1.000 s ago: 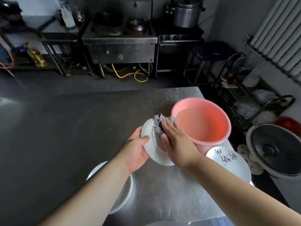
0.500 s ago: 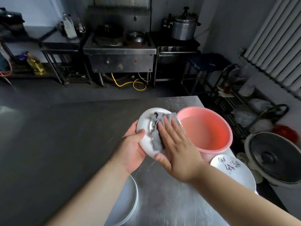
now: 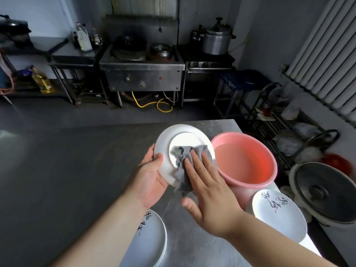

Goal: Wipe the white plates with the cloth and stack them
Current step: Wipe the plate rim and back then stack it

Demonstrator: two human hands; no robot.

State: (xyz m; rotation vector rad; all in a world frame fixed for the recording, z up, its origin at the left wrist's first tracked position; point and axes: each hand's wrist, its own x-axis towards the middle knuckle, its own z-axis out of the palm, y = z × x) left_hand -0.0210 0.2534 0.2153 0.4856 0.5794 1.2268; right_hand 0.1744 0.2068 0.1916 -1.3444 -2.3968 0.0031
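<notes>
Since the earlier frame the white plate (image 3: 181,149) has tipped further, its underside (foot ring visible) now facing the camera. Left hand (image 3: 152,180) grips its lower-left rim — thumb on the rim, fingers hidden behind. Right hand (image 3: 210,191) lies flat with fingers spread, pressing the crumpled grey cloth (image 3: 185,166) against it. Pink plastic basin (image 3: 244,160) of water sits just right, partly behind the plate. Stacked plates (image 3: 152,241) under the left forearm; a painted plate (image 3: 279,214) at right — all on the steel table (image 3: 77,170).
</notes>
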